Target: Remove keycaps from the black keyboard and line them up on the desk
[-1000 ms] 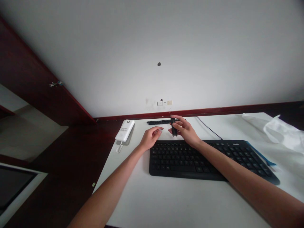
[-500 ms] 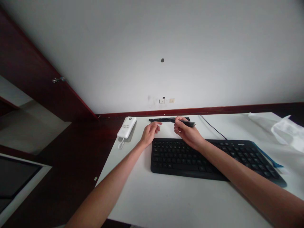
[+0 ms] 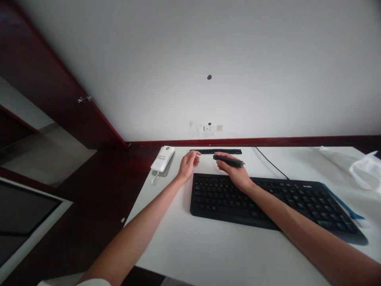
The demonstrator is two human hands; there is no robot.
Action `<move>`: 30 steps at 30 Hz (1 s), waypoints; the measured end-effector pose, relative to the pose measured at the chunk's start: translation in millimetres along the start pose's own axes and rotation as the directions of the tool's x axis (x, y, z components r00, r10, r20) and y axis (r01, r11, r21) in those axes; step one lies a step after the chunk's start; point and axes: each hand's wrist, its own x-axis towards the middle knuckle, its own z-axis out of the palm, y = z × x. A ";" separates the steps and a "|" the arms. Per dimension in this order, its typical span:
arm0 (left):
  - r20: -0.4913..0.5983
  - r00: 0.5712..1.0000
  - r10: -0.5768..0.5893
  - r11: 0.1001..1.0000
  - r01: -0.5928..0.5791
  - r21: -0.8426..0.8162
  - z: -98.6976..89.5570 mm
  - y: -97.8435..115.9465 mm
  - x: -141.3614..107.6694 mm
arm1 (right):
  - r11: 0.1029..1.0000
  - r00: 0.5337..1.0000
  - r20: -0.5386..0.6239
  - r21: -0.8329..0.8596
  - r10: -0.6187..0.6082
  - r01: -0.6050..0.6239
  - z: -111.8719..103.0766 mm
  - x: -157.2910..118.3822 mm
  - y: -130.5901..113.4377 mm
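My right hand [image 3: 230, 167] is closed around a thick black pen-shaped tool [image 3: 228, 160]. The tool lies nearly level, with a thin point at its right end, and the wrist is above the keyboard. To its left, my left hand [image 3: 189, 162] rests on the table with its fingers curled in; whatever they hold, if anything, is hidden. Just beyond both hands lies a narrow black strip [image 3: 220, 151] with a bumpy surface, its left end partly behind my left fingers. A black keyboard [image 3: 226, 210] sits nearer to me, partly covered by my right forearm.
On the left of the white table [image 3: 190, 246] lies a white power bank [image 3: 162, 159] with a short cable loop. A black cable [image 3: 272, 163] runs behind the keyboard. Crumpled white material [image 3: 364, 169] and a blue item [image 3: 342, 202] lie at the right. A wall with sockets [image 3: 219, 127] stands beyond.
The tool in my right hand has turned, and its left end has come away from the strip. My left fingers have curled in more. The view has shifted slightly.
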 end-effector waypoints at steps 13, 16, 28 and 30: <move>-0.051 0.998 -0.029 0.998 0.032 0.061 -22.6 19.4 -55.0 | 0.994 0.989 0.101 -0.007 -0.105 0.106 1.4 0.1 2.4; -0.109 0.992 -0.066 0.998 0.065 -0.009 -29.1 20.4 -56.5 | 0.996 0.986 0.147 0.040 -0.082 0.077 5.6 -3.0 -2.6; -0.041 0.995 -0.096 0.995 0.094 -0.043 -26.6 20.7 -53.8 | 0.991 0.863 0.491 0.007 -0.117 0.130 34.1 -29.9 -11.6; -0.047 0.994 -0.097 0.995 0.095 -0.041 -26.7 20.1 -53.6 | 0.990 0.840 0.530 -0.010 -0.115 0.141 34.3 -31.8 -10.1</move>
